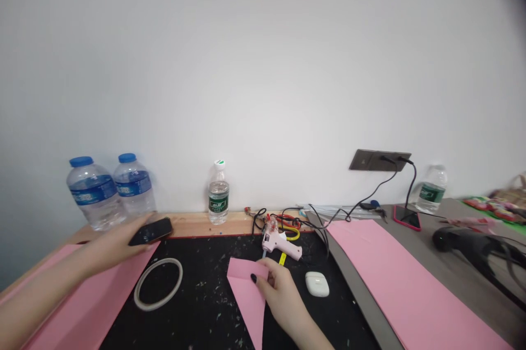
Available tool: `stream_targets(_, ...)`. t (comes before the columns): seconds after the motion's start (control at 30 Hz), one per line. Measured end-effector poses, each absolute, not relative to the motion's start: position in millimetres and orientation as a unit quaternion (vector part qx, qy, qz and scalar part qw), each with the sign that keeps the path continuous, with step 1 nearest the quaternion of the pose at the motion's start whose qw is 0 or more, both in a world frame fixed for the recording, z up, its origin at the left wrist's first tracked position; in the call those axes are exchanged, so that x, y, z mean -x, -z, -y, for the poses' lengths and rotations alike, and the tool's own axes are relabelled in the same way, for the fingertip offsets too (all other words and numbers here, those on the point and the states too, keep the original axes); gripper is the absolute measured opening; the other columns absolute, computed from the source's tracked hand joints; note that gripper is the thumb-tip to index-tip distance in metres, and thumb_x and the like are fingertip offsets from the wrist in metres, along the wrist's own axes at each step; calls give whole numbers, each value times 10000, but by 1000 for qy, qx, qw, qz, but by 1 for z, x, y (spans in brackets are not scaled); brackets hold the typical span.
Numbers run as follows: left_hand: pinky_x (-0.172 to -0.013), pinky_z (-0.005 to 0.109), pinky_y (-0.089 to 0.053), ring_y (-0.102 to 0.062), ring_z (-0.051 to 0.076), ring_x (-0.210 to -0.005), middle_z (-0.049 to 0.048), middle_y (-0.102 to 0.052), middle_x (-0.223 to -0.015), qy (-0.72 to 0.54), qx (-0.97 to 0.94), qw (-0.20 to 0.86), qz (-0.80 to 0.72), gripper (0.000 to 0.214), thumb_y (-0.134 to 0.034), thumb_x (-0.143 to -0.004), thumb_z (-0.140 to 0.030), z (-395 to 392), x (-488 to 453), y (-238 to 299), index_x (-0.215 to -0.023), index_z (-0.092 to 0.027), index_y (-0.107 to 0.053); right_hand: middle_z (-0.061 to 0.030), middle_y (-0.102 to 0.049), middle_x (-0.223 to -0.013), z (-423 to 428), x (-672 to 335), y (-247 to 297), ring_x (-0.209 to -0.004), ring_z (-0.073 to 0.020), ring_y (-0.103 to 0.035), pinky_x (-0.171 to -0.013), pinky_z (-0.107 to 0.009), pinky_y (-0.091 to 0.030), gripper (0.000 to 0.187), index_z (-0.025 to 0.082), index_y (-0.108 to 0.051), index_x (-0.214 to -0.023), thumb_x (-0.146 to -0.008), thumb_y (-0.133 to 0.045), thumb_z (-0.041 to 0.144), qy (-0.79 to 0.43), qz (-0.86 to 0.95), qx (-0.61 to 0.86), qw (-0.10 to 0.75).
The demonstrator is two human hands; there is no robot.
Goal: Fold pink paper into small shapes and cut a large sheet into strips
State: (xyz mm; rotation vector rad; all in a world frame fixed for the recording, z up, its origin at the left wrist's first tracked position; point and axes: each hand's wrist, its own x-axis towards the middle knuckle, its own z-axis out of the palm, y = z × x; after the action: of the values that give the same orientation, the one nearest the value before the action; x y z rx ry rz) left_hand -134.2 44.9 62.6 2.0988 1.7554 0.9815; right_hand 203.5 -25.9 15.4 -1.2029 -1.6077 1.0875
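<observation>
My left hand point(119, 237) reaches to the back left, fingers closed around a dark smartphone point(153, 230) above a sheet of pink paper point(92, 295). Between the thumb and fingers of my right hand point(279, 287) is a creased piece of pink paper point(246, 290), its upper part folded and its lower part tapering towards me. Just behind that hand lies a pale pink hot glue gun point(281, 243) with a glue stick showing. A white earbud case point(316, 284) rests to the right of my right hand. A pale ring point(179, 284), perhaps a tape roll, lies between my hands.
Two large water bottles point(92, 194) stand at the left wall; a small bottle point(218, 196) stands at the back middle. Cables point(370, 196) run from a wall socket point(378, 160). More pink paper point(394, 273) lies right, near a pink-edged phone point(406, 218). Scraps litter the black mat point(205, 311).
</observation>
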Motion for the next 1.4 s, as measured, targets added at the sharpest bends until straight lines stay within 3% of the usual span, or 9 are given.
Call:
stream_targets(0.13, -851, 298, -442, -567, 213, -1001, 36, -614, -1104, -302, -752, 298, -505, 397, -554, -750, -380, -10, 54, -60, -1115, -241, -480, 76, -407, -570, 29, -201, -19, -464, -74, -325, -417, -179, -217, 242, 209, -411, -964, -756, -488, 114, -513, 597, 438, 433)
stream_targets(0.27, -694, 237, -457, -579, 157, -796, -11, -612, -901, -294, -757, 424, -401, 264, -525, -786, -274, 21, -8, -40, -1046, -254, -483, 86, -425, -581, 31, -201, -19, -448, -73, -340, -413, -178, -232, 333, 242, -309, -1027, -772, -496, 140, -553, 584, 402, 438)
stream_targets(0.37, -629, 211, -416, -539, 131, -699, -40, -562, -785, -334, -730, 434, -408, 123, -535, -774, -231, 23, -22, -26, -896, -224, -524, 90, -401, -570, 31, -201, -17, -449, -70, -319, -413, -178, -215, 288, 240, -327, -1000, -781, -478, 130, -550, 592, 400, 432)
stream_targets(0.57, -750, 262, -429, -555, 160, -857, -1, -592, -936, -394, -626, 587, -329, 274, -543, -784, -216, 19, -18, -16, -1040, -247, -449, 55, -406, -611, 26, -201, -15, -506, -75, -322, -449, -193, -225, 86, 189, -483, -829, -779, -478, 120, -485, 615, 434, 445)
stream_targets(0.7, -701, 235, -424, -563, 158, -779, -3, -611, -825, -387, -647, 535, -382, 134, -603, -722, -171, 23, -17, -14, -854, -194, -593, 49, -447, -621, 25, -199, -15, -510, -71, -348, -465, -188, -247, 117, 168, -544, -805, -727, -521, 84, -503, 612, 434, 428)
stream_targets(0.9, -750, 287, -466, -614, 208, -832, 36, -680, -862, -418, -600, 537, -421, 176, -639, -677, -190, 22, -17, -10, -852, -176, -641, 11, -590, -746, 26, -198, -12, -627, -113, -517, -553, -200, -371, 269, 167, -573, -840, -607, -620, 42, -556, 571, 403, 450)
stream_targets(1.03, -744, 301, -478, -623, 218, -836, 42, -693, -892, -418, -612, 492, -457, 202, -641, -689, -228, 23, -16, -11, -888, -205, -672, -12, -636, -724, 25, -200, -11, -586, -125, -530, -546, -221, -394, 261, 154, -636, -850, -613, -609, 49, -491, 595, 457, 443)
stream_targets(1.17, -666, 273, -459, -604, 189, -710, 19, -661, -743, -408, -674, 382, -483, 138, -628, -721, -266, 26, -15, -15, -830, -238, -708, -25, -650, -742, 27, -202, -13, -601, -137, -527, -573, -239, -409, 202, 172, -687, -820, -653, -621, 80, -399, 651, 485, 427)
stream_targets(1.4, -677, 274, -431, -529, 167, -708, -1, -476, -727, -401, -705, 298, -503, 118, -638, -721, -317, 24, -15, -16, -659, -246, -709, -36, -515, -817, 29, -200, -27, -750, -161, -513, -660, -260, -420, 116, 200, -705, -666, -674, -657, 94, -290, 697, 488, 437)
